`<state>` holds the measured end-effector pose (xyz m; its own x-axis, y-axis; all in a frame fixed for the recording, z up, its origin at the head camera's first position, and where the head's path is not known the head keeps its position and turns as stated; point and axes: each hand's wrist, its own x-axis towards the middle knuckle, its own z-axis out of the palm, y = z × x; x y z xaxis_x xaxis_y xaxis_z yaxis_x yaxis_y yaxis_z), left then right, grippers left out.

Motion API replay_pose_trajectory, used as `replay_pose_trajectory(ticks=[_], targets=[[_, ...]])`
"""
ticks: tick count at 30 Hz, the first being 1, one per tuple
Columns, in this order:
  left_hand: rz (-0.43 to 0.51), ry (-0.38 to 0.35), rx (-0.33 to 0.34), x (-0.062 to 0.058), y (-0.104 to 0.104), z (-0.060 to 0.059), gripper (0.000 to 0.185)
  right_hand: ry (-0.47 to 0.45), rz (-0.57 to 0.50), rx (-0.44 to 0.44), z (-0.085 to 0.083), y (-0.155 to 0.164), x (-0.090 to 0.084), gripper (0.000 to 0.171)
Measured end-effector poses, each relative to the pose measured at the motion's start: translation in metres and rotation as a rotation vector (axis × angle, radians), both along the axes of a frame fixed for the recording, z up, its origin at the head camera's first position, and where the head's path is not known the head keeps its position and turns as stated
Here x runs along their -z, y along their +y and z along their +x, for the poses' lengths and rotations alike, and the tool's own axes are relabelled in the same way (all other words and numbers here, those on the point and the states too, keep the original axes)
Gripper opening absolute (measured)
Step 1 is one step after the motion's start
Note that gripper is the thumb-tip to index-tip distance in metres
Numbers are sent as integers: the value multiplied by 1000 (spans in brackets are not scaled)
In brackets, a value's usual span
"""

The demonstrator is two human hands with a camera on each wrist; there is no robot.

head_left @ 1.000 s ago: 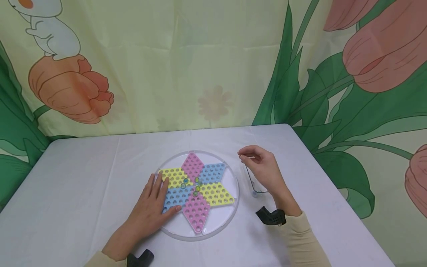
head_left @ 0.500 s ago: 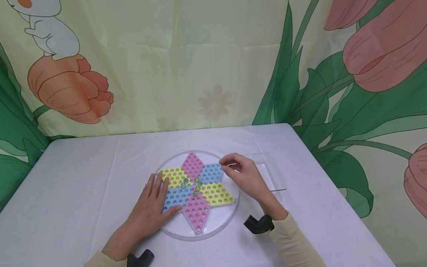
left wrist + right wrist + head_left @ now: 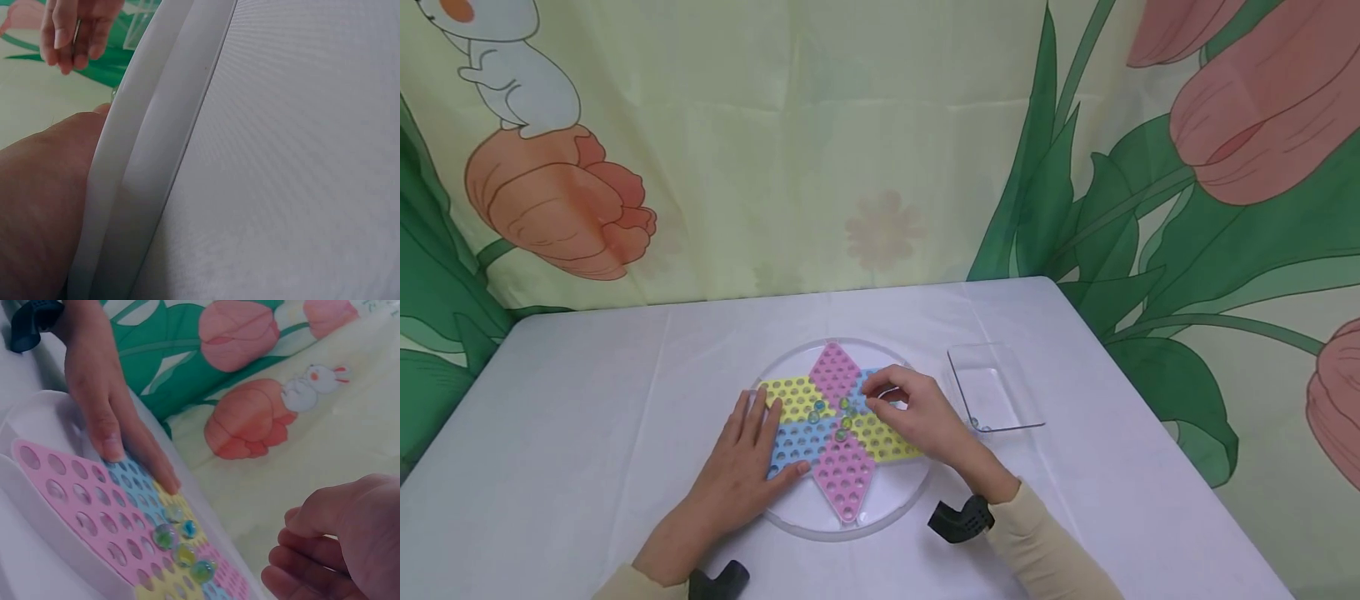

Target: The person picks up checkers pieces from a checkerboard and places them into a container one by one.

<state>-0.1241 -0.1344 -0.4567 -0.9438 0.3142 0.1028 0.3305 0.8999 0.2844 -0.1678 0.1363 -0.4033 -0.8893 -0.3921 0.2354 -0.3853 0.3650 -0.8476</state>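
A round Chinese checkers board (image 3: 842, 479) with a pink, yellow and blue star of holes lies on the table. Several glass marbles (image 3: 846, 423) sit in the holes around its centre. My left hand (image 3: 726, 471) rests flat on the board's left side, fingers spread over the yellow and blue points. Over the right blue point is my right hand (image 3: 921, 408), thumb and index finger brought close together near the marbles. In the right wrist view, the curled fingers of the right hand (image 3: 331, 544) hide their tips, and I cannot tell whether they pinch a marble.
To the board's right stands a clear plastic box (image 3: 1000, 412) with a few marbles at its near left corner. A white cloth covers the table (image 3: 587, 417). Behind hangs a curtain (image 3: 880, 150) printed with tulips and a rabbit.
My right hand has moved left from above the clear box to over the board's right side, uncovering the box. The left hand has stayed in place.
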Motion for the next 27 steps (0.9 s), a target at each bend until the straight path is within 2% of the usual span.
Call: replay_pose_trajectory(ticks=[9,21,27], targets=[[-2,8,4,-1,-1,0,96,3,49,-85,1,-18,11,16],[0,21,16,3,-2,-1,95,13,99,-138,6,-30,21,13],[-5,28,20,3,-2,0,95,53,107,-155,7,-31,26,11]])
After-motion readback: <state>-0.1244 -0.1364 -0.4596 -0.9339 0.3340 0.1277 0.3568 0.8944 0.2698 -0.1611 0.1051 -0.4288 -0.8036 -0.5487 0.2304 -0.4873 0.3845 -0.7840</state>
